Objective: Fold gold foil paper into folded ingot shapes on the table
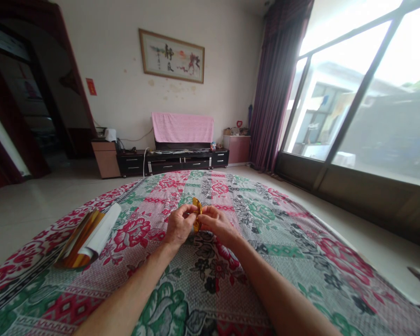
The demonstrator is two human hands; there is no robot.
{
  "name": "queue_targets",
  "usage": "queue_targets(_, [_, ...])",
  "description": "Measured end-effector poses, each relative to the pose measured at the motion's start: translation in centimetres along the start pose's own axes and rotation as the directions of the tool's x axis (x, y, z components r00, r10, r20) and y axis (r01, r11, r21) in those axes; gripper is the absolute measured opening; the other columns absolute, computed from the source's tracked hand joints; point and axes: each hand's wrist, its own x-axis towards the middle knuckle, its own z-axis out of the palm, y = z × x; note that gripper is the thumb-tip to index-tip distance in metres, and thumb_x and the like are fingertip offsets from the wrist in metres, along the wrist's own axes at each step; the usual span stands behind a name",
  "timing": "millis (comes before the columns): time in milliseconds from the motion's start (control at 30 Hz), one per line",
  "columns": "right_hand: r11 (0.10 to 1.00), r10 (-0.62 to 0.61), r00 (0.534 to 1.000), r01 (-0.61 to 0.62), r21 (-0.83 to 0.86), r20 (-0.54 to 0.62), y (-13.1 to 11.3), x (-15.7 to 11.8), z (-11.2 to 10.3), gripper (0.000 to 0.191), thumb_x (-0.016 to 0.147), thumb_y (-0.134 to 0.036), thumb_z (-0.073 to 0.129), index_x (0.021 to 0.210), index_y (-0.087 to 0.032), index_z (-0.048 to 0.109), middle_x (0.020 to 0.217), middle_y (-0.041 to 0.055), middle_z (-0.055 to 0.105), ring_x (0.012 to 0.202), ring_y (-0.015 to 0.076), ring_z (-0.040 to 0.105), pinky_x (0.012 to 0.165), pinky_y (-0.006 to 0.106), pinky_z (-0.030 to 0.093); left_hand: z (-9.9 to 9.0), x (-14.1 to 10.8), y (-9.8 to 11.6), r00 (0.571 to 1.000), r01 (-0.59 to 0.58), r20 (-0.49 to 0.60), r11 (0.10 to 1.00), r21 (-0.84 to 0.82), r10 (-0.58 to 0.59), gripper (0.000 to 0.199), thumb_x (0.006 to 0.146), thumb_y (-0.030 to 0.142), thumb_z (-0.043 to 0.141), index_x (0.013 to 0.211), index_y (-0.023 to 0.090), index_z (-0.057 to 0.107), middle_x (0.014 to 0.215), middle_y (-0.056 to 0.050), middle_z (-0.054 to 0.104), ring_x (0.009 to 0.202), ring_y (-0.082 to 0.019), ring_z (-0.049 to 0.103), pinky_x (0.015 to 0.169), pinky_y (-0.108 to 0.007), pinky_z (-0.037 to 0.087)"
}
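Observation:
A small folded piece of shiny gold paper (pixel 197 226) is held upright between both hands, above the middle of a round table with a flowered cloth (pixel 266 212). My left hand (pixel 179 226) pinches it from the left with thumb and fingers. From the right, my right hand (pixel 219 225) grips the same piece, its fingertips close to those of the left. The fingertips cover part of the gold paper, so its full shape is hidden. Farther left on the cloth lies a loose roll of gold and white sheets (pixel 80 240).
Beyond the table stand a low black cabinet (pixel 168 165) and a screen under a pink cloth (pixel 182 127). Purple curtains (pixel 273 93) and a large window (pixel 381 107) are on the right. A dark doorway opens at the left.

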Motion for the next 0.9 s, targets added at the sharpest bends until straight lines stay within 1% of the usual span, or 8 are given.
queue_targets(67, [1.000,0.004,1.000,-0.004,0.008,0.004,0.1,0.1,0.0,0.029,0.062,-0.031,0.071,0.082,-0.019,0.054,0.079,-0.0017,0.059,0.070,0.0136,0.059,0.064,0.026,0.048,0.1,0.0,0.0,0.999,0.035,0.016,0.996,-0.087,-0.033,0.019,0.065,0.029,0.062,0.080,0.017,0.063,0.076,-0.002,0.067,0.066,-0.015,0.061,0.061,-0.024,0.047])
queue_targets(200, [1.000,0.004,1.000,-0.004,0.005,0.031,0.1,0.0,-0.2,0.027,0.064,-0.031,0.070,0.082,-0.019,0.055,0.081,-0.0010,0.060,0.073,0.0141,0.060,0.066,0.026,0.048,0.2,-0.1,0.5,0.988,0.152,0.074,0.955,-0.255,-0.137,0.030,0.063,0.031,0.065,0.089,0.017,0.060,0.073,0.000,0.067,0.063,-0.015,0.061,0.057,-0.023,0.046])
queue_targets(333, [1.000,0.007,0.999,-0.007,0.007,0.049,0.1,-0.1,-0.4,0.023,0.065,-0.028,0.068,0.083,-0.020,0.056,0.082,-0.0010,0.060,0.075,0.0140,0.059,0.066,0.026,0.048,0.2,-0.3,1.1,0.972,0.236,0.095,0.917,-0.323,-0.217,0.045,0.060,0.028,0.066,0.102,0.017,0.055,0.072,0.000,0.066,0.057,-0.013,0.059,0.053,-0.022,0.045])
queue_targets(433, [1.000,0.004,0.998,-0.005,0.028,0.062,0.1,0.0,-0.5,0.021,0.065,-0.025,0.066,0.082,-0.019,0.057,0.082,-0.0016,0.060,0.074,0.0135,0.059,0.067,0.026,0.048,0.1,-0.4,1.4,0.967,0.254,0.110,0.905,-0.342,-0.230,0.052,0.061,0.025,0.065,0.110,0.016,0.052,0.072,0.000,0.066,0.056,-0.013,0.059,0.051,-0.022,0.045])
queue_targets(700, [0.997,0.010,0.997,-0.017,0.079,0.078,0.3,0.0,-0.5,0.022,0.065,-0.025,0.066,0.084,-0.019,0.057,0.081,-0.0012,0.063,0.074,0.0152,0.061,0.069,0.029,0.049,0.2,-0.6,1.7,0.958,0.273,0.198,0.867,-0.416,-0.207,0.055,0.063,0.020,0.063,0.117,0.015,0.051,0.078,-0.003,0.068,0.060,-0.014,0.062,0.053,-0.022,0.047])
queue_targets(800, [0.996,0.004,0.997,-0.011,0.086,0.081,0.1,-0.2,-0.5,0.022,0.065,-0.025,0.066,0.084,-0.018,0.057,0.081,-0.0011,0.063,0.075,0.0151,0.061,0.069,0.028,0.048,0.1,-0.6,1.8,0.955,0.282,0.209,0.860,-0.425,-0.210,0.054,0.063,0.019,0.064,0.115,0.015,0.052,0.078,-0.003,0.067,0.061,-0.015,0.062,0.053,-0.022,0.047])
queue_targets(900, [0.994,0.004,0.994,-0.015,0.104,0.106,-0.1,-0.3,-0.6,0.026,0.065,-0.026,0.068,0.087,-0.019,0.056,0.083,-0.0014,0.062,0.077,0.0148,0.061,0.069,0.028,0.048,-0.1,-0.4,1.7,0.951,0.301,0.204,0.834,-0.462,-0.231,0.046,0.062,0.019,0.066,0.107,0.015,0.056,0.077,-0.002,0.067,0.061,-0.014,0.062,0.052,-0.022,0.047])
